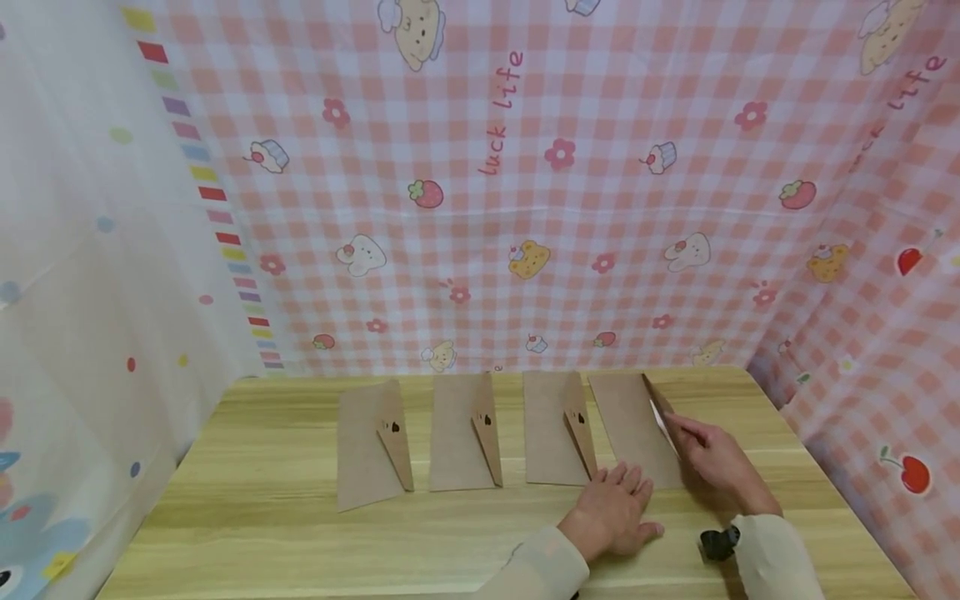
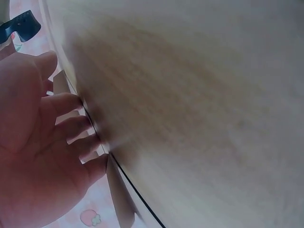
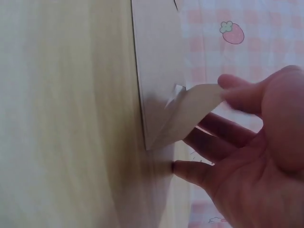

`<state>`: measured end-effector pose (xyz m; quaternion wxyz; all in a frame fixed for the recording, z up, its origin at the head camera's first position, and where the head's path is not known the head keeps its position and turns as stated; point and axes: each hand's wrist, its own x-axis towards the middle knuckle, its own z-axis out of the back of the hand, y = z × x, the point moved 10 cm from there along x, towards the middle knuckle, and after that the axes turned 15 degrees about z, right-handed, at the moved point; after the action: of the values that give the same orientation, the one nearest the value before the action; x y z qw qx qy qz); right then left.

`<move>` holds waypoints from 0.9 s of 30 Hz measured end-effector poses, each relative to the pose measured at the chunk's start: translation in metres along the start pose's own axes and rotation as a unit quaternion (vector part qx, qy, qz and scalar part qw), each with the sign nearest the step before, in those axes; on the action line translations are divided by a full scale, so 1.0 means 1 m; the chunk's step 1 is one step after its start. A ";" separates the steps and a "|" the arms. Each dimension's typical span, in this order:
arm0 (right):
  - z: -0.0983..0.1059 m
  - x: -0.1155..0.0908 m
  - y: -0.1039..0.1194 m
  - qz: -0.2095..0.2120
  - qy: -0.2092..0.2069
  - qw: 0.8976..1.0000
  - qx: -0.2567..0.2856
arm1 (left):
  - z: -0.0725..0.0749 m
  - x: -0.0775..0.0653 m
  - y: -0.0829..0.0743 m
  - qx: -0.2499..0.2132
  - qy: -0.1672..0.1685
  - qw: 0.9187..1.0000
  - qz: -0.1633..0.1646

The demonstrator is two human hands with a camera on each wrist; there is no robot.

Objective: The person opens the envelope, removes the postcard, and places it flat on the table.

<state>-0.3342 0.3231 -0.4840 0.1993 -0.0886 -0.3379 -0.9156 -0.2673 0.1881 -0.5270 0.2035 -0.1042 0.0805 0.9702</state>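
Note:
A brown kraft-paper envelope [image 1: 626,421] lies at the right end of a row, its flap [image 3: 197,109] raised along the right side. My right hand [image 1: 720,462] pinches that flap between thumb and fingers. A small shiny whitish strip [image 3: 175,96] shows by the fold. Palm down, my left hand [image 1: 611,512] has its fingers spread, fingertips at the lower edge of this envelope and near the bottom corner of its neighbour [image 1: 551,429]. In the left wrist view the fingertips [image 2: 97,142] meet the tabletop beside the paper edge.
Two more such envelopes, one in the middle [image 1: 457,433] and one at the left [image 1: 367,450], lie with flaps partly lifted and small dark prints on them. All rest on a wood-grain table [image 1: 300,550]. A pink checked cloth [image 1: 495,217] hangs behind it.

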 end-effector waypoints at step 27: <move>0.019 0.005 -0.011 -0.075 0.052 0.992 -0.091 | 0.000 0.001 0.001 -0.001 0.004 1.000 -0.013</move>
<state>-0.3427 0.3413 -0.4746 0.1389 -0.0332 -0.2479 -0.9582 -0.2687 0.1882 -0.5270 0.2157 -0.1090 0.0790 0.9671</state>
